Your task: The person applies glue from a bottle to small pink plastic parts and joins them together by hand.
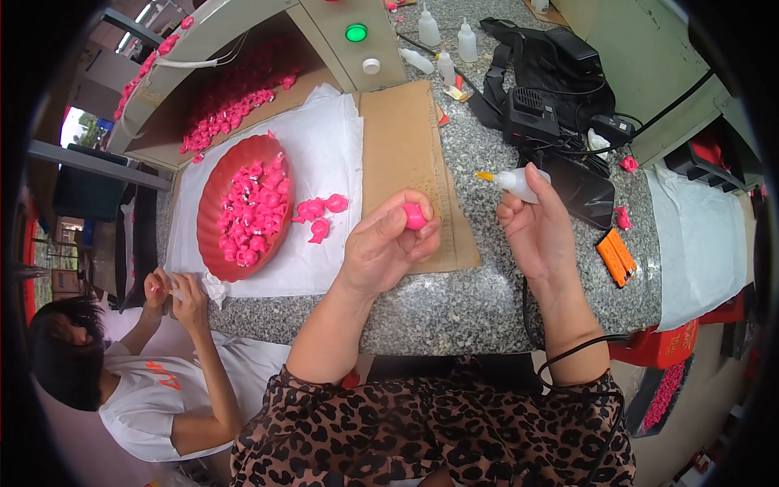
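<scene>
Between the thumb and fingers of my left hand is a small round pink piece, held above the edge of a cardboard sheet. My right hand grips a small white squeeze bottle whose yellow tip points left, apart from the piece. To the left stands a red fluted bowl heaped with small pink pieces. A few more loose pink pieces lie beside it on white paper.
A metal housing with a green button stands behind, pink pieces inside. White bottles, a black bag and cables lie at the back right. An orange object sits on the granite counter. A co-worker works at the left.
</scene>
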A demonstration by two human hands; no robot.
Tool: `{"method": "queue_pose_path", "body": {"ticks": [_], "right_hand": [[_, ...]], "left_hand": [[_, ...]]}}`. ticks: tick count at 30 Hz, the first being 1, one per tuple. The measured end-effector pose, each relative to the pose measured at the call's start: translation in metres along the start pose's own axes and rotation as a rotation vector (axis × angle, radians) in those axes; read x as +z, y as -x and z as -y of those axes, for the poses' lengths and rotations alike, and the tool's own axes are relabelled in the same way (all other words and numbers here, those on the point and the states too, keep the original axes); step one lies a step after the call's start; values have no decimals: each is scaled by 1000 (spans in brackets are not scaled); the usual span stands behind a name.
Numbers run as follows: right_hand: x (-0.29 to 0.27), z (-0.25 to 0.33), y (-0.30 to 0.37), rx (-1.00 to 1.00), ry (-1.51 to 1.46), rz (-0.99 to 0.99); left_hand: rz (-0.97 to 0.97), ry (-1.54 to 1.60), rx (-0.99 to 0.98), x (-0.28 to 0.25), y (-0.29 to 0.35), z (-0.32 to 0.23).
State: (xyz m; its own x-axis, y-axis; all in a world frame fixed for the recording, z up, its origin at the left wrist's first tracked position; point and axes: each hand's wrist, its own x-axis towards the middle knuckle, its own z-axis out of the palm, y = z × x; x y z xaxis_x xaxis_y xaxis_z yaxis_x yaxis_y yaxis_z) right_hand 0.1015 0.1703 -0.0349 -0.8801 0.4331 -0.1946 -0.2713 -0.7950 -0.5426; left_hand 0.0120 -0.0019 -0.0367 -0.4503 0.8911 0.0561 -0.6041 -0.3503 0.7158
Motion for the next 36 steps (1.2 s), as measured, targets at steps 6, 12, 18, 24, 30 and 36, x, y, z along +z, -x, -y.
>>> {"method": "queue_pose_path", "body": {"ticks": [6,12,18,24,30,36], "right_hand": [[-1,-1,-1,2,-10,-3],[0,0,0,9,-15,-20],[3,-1,2,-19,-1,-17],[6,-2,4,-8,118,-5],[-4,-1,2,-19,77,88],[-4,-4,3,-8,131,156]], "left_hand": [[-7,-11,6,0,0,0],[9,-17,6,-1,0,-1],[-7,-19,-1,-1,0,0],[-11,-32,-5,-1,1,-1],[-2,-43,-13,-1,0,0],[-33,-81,5,2,0,0]]}}
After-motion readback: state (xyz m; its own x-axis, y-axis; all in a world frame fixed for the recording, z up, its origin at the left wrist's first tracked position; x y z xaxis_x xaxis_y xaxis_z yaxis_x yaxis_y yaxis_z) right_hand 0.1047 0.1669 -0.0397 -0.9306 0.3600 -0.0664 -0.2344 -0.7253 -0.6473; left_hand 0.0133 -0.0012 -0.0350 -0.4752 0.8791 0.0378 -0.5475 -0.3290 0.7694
